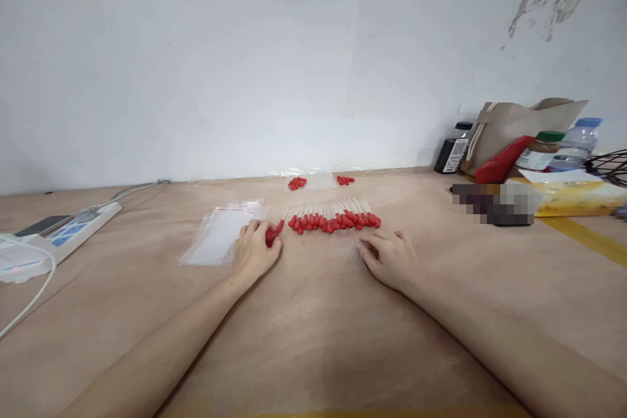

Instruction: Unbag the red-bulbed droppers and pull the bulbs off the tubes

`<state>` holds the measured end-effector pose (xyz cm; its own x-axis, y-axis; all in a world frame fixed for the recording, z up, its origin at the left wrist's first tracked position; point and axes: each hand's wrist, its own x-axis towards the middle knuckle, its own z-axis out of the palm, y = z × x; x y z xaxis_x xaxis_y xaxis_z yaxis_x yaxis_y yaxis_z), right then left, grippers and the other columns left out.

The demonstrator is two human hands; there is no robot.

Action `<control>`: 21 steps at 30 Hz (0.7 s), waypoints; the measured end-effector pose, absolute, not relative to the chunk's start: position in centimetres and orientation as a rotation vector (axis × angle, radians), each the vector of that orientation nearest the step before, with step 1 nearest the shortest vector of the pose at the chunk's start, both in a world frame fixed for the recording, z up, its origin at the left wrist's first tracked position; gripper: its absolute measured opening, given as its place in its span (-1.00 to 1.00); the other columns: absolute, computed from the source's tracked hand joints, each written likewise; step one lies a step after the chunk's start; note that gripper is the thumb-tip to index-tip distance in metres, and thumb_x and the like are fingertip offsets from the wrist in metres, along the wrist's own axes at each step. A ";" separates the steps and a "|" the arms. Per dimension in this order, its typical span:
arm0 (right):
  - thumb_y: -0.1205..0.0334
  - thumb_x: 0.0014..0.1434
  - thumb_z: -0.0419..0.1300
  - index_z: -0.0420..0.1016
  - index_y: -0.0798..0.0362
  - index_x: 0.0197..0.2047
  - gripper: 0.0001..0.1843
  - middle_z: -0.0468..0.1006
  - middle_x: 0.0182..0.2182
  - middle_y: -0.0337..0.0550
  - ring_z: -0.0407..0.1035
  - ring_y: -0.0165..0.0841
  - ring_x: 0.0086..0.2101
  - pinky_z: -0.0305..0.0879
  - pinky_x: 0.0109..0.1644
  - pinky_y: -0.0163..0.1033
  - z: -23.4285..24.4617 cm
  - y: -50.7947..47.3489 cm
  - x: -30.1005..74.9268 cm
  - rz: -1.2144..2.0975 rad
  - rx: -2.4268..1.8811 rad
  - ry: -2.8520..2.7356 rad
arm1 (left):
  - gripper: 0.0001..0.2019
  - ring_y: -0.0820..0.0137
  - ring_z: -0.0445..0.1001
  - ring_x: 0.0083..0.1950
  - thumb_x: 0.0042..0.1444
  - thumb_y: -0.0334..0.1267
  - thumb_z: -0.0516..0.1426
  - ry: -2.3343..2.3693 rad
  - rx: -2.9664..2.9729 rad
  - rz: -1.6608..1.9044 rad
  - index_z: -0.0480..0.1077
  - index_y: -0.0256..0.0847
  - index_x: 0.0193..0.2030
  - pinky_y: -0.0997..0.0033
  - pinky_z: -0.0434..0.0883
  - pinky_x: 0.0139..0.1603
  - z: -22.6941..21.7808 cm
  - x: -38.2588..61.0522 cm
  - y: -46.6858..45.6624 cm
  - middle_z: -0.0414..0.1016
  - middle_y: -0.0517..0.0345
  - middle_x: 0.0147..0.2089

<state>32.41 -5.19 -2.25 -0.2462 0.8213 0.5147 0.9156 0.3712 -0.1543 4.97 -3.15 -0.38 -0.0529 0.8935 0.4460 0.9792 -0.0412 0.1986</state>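
Observation:
My left hand (255, 249) rests on the table with its fingers curled round some red rubber bulbs (271, 237). One bulb at its fingertips points up towards a pale thin tube. To the right lies a row of droppers (333, 219), red bulbs towards me and clear tubes pointing away. My right hand (389, 255) is closed at the right edge of a small bunch of bare clear glass tubes (349, 251), thumb and fingers pinching at them. Exactly which tube it grips is hard to see.
Flat clear zip bags (215, 235) lie beside my left hand. More red bulbs (297, 183) lie by a clear bag (321, 180) near the wall. A power strip (73, 235) and phone (45, 226) are at left; a dark bottle (451, 153) and a bag (519, 127) stand at right.

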 end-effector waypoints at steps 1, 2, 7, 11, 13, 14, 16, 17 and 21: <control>0.16 0.14 -0.02 0.47 -0.03 -0.28 -0.76 0.49 -0.41 -0.23 0.32 -0.41 -0.39 -0.07 -0.20 -0.23 -2.2 -5.2 32.4 -0.239 -1.494 -2.120 | -0.82 0.24 0.28 -0.12 -0.03 -0.19 0.05 -2.042 -2.024 -0.709 0.31 -0.08 -0.24 0.29 0.28 -0.18 -0.4 4.9 -3.1 0.32 0.12 -0.17; 0.16 0.14 -0.01 0.47 -0.03 -0.28 -0.76 0.49 -0.41 -0.23 0.33 -0.41 -0.38 -0.07 -0.20 -0.23 -2.2 -5.2 32.4 -0.239 -1.494 -2.120 | -0.81 0.24 0.28 -0.11 -0.03 -0.16 0.05 -2.045 -2.024 -0.718 0.30 -0.07 -0.23 0.29 0.28 -0.18 -0.4 4.8 -3.1 0.32 0.13 -0.16; 0.16 0.14 -0.01 0.46 -0.03 -0.27 -0.76 0.50 -0.39 -0.23 0.34 -0.41 -0.36 -0.07 -0.17 -0.23 -2.2 -5.2 32.4 -0.226 -1.496 -2.102 | -0.72 0.22 0.27 -0.05 -0.05 -0.08 0.08 -2.077 -2.024 -0.747 0.27 -0.05 -0.17 0.29 0.30 -0.18 -0.1 4.7 -3.1 0.32 0.14 -0.11; 0.16 0.14 -0.01 0.46 -0.03 -0.27 -0.76 0.49 -0.39 -0.24 0.34 -0.42 -0.37 -0.07 -0.16 -0.22 -2.2 -5.2 32.4 -0.221 -1.496 -2.099 | -0.66 0.22 0.27 -0.01 -0.07 -0.04 0.08 -2.109 -2.035 -0.716 0.25 -0.04 -0.13 0.31 0.31 -0.20 0.5 4.6 -3.4 0.31 0.13 -0.07; 0.17 0.13 -0.01 0.46 -0.03 -0.27 -0.77 0.50 -0.39 -0.24 0.34 -0.43 -0.38 -0.06 -0.17 -0.22 -2.3 -5.2 32.4 -0.218 -1.488 -2.097 | -0.64 0.23 0.31 -0.03 -0.05 -0.02 0.06 -2.116 -2.033 -0.712 0.24 -0.04 -0.10 0.33 0.31 -0.23 0.9 4.6 -3.6 0.31 0.12 -0.04; 0.16 0.13 -0.01 0.46 -0.03 -0.27 -0.77 0.50 -0.39 -0.24 0.34 -0.43 -0.38 -0.06 -0.17 -0.22 -2.3 -5.2 32.5 -0.217 -1.483 -2.095 | -0.64 0.23 0.33 -0.06 -0.03 0.00 0.04 -2.122 -2.029 -0.711 0.23 -0.04 -0.08 0.33 0.30 -0.25 1.1 4.6 -3.7 0.30 0.11 -0.02; 0.16 0.14 -0.01 0.47 -0.03 -0.29 -0.76 0.50 -0.39 -0.24 0.34 -0.42 -0.37 -0.06 -0.17 -0.23 -2.4 -5.1 32.5 -0.216 -1.477 -2.090 | -0.63 0.24 0.39 -0.13 0.03 0.01 -0.03 -2.147 -2.019 -0.704 0.21 -0.04 -0.04 0.32 0.29 -0.29 1.5 4.3 -3.7 0.31 0.09 0.01; 0.16 0.14 -0.01 0.47 -0.03 -0.29 -0.76 0.50 -0.39 -0.24 0.35 -0.42 -0.36 -0.06 -0.17 -0.23 -2.4 -5.1 32.5 -0.218 -1.474 -2.087 | -0.63 0.25 0.41 -0.17 0.06 0.01 -0.06 -2.167 -2.020 -0.703 0.20 -0.05 -0.02 0.32 0.29 -0.29 1.8 4.1 -3.6 0.33 0.09 0.01; 0.16 0.14 -0.01 0.47 -0.03 -0.29 -0.76 0.51 -0.38 -0.24 0.35 -0.43 -0.36 -0.06 -0.17 -0.23 -2.5 -5.1 32.6 -0.224 -1.468 -2.076 | -0.69 0.29 0.43 -0.20 0.12 -0.08 -0.12 -2.262 -2.023 -0.759 0.24 -0.09 -0.06 0.36 0.29 -0.29 2.4 2.5 -2.6 0.43 0.10 -0.09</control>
